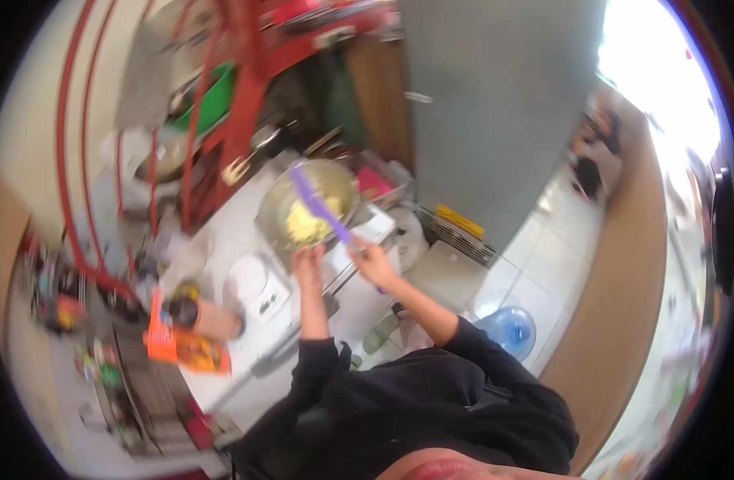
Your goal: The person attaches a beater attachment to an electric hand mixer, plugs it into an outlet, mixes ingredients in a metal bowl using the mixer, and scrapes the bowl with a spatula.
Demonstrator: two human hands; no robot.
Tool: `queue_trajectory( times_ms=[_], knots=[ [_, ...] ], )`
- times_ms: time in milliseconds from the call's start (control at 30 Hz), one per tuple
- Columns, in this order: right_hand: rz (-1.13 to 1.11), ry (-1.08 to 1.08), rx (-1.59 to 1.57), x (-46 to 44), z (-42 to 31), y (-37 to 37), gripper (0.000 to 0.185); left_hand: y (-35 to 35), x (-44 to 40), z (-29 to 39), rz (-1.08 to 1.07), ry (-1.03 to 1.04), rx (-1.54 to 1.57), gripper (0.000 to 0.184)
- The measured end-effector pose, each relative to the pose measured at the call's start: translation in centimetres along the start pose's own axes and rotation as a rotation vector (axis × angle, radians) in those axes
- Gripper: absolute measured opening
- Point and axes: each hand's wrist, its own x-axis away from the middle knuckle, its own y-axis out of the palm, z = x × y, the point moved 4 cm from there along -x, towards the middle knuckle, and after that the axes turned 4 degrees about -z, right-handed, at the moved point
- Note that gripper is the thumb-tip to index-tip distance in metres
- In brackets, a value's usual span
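A wide metal mixing bowl (273, 210) stands on the white table, with a pale yellow, lumpy mixture (307, 226) inside. My right hand (370, 264) is closed around the handle of a purple spatula (315, 198), whose blade reaches across the bowl above the mixture. At the bowl's near rim is my left hand (309, 262), its fingers gripping the edge. Blur hides the finer detail of the fingers and the mixture's texture.
On the white table (223, 268) are a white kitchen scale (259, 286), a brown-capped bottle (211, 316) and an orange packet (187, 350). A red metal frame (247, 104) rises behind. A grey cabinet (495, 104) stands to the right, and a blue water jug (507, 332) is on the floor.
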Motion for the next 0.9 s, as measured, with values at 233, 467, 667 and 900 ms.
queue_trajectory(
  times_ms=[233, 467, 667, 900],
  knots=[
    [-0.050, 0.036, -0.233, -0.8, -0.6, 0.7, 0.040, -1.6, 6.8, -2.0, 0.072, -0.345, -0.059, 0.033],
    [-0.064, 0.283, -0.255, 1.9, 5.1, 2.2, 0.034, 0.6, 12.4, 0.6, -0.136, -0.494, -0.244, 0.045],
    [-0.159, 0.001, -0.051, 2.9, 5.6, 4.5, 0.056, 5.1, 11.8, 2.8, -0.624, -0.137, -0.462, 0.065],
    [-0.430, -0.181, 0.163, 1.5, 4.8, 7.4, 0.032, 7.5, 10.0, 5.2, -0.391, 0.031, -0.374, 0.083]
  ],
)
